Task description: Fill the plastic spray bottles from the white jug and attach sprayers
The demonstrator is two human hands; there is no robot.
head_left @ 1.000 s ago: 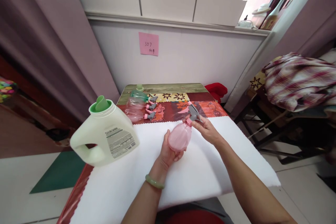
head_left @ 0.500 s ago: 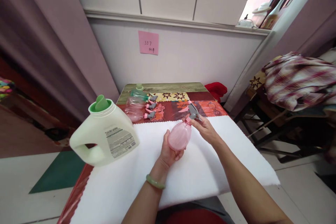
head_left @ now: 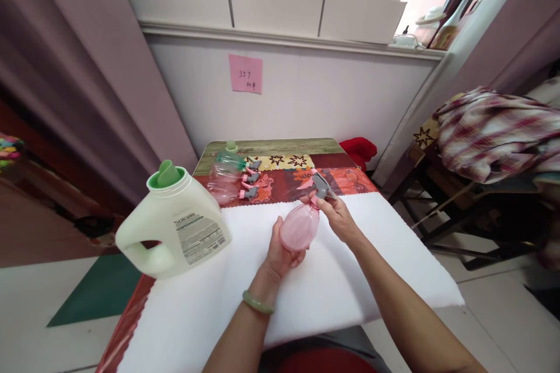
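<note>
A small pink spray bottle (head_left: 300, 226) is held above the white foam sheet (head_left: 306, 291) at the middle of the table. My left hand (head_left: 280, 253) wraps around the bottle's round body from below. My right hand (head_left: 336, 215) pinches the grey and pink trigger head (head_left: 321, 185) at the bottle's neck. A green bracelet (head_left: 257, 303) sits on my left wrist.
A pale green detergent jug (head_left: 175, 227) with a green cap stands at the left table edge. Several more spray bottles (head_left: 230, 178) lie at the back on a patterned cloth (head_left: 345, 178). A chair with a plaid cloth (head_left: 494, 134) stands to the right.
Both hands keep their hold on the pink bottle and barely shift; the view has drifted slightly.
</note>
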